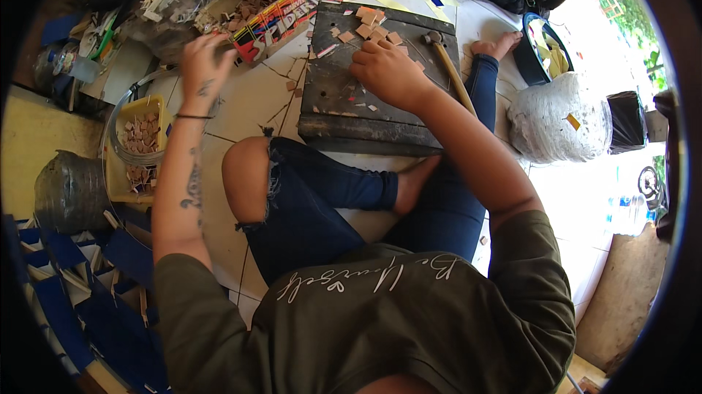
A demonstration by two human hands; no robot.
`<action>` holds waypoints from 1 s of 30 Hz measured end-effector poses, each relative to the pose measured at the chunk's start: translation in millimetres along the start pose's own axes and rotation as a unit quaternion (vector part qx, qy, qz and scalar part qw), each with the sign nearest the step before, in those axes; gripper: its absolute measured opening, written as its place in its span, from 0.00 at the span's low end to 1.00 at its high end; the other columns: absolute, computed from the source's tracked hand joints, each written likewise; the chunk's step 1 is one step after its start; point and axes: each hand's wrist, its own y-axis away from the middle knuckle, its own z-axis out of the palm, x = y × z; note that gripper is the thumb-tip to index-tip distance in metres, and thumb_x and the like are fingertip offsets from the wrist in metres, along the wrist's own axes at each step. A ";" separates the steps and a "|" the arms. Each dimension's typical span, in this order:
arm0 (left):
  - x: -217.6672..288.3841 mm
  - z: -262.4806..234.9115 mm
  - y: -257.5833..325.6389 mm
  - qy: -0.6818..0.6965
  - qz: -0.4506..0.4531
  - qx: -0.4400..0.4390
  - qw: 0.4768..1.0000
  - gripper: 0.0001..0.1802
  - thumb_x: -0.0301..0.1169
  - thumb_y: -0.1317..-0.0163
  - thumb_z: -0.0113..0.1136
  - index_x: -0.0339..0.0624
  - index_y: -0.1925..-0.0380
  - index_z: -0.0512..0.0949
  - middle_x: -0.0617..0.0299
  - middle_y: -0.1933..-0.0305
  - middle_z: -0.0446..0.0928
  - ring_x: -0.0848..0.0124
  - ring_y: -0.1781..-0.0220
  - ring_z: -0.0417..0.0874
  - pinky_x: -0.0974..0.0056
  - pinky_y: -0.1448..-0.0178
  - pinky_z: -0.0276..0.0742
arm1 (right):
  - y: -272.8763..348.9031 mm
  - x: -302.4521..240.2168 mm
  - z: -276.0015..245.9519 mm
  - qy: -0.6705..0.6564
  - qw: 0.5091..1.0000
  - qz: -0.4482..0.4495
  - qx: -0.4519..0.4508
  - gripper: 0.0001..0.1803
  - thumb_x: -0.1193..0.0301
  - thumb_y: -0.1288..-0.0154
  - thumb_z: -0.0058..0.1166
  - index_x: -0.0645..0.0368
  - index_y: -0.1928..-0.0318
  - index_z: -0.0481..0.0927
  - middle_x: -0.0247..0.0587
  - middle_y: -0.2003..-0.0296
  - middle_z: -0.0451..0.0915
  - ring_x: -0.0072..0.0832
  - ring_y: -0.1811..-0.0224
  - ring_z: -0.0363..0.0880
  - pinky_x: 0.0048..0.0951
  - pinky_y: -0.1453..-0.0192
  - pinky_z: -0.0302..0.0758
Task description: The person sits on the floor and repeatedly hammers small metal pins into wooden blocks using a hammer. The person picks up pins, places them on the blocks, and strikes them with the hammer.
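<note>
The left hand (206, 65) is over the near left corner of the printed box (296, 22), fingers curved, thumb apart; whether it pinches anything I cannot tell; the right hand (391, 76) is above the middle of the dark block (358, 114), fingers bent and drawn close, their tips too hidden to tell a grip; small brown squares (370, 19) lie scattered toward the block's far edge, just beyond that hand; a hammer (452, 72) lies along the block's right edge, its head toward the far right corner.
</note>
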 end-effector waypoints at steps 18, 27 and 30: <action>198.1 69.4 -60.5 0.363 -0.069 -0.138 0.919 0.10 0.32 0.44 0.67 0.41 0.64 0.82 0.59 0.67 0.82 0.67 0.67 0.81 0.63 0.58 0.77 | 73.9 11.2 6.1 -0.730 0.509 0.386 0.243 0.04 0.78 0.39 0.57 0.65 0.65 0.77 0.43 0.68 0.83 0.22 0.70 0.79 0.22 0.63 0.76; 245.7 16.2 29.5 0.358 0.012 -0.089 0.930 0.07 0.30 0.50 0.70 0.48 0.72 0.80 0.67 0.70 0.82 0.66 0.65 0.79 0.60 0.53 0.69 | 99.6 -6.6 -4.5 -0.683 0.567 0.392 0.241 0.13 0.76 0.35 0.57 0.64 0.50 0.81 0.34 0.61 0.83 0.19 0.58 0.80 0.21 0.54 0.74; 250.1 17.0 41.1 0.339 0.003 -0.074 0.938 0.08 0.31 0.51 0.72 0.48 0.73 0.81 0.68 0.71 0.80 0.66 0.63 0.78 0.60 0.52 0.67 | 104.2 -14.9 0.6 -0.516 0.730 0.381 0.235 0.11 0.77 0.38 0.59 0.63 0.54 0.82 0.34 0.64 0.84 0.17 0.64 0.80 0.21 0.58 0.74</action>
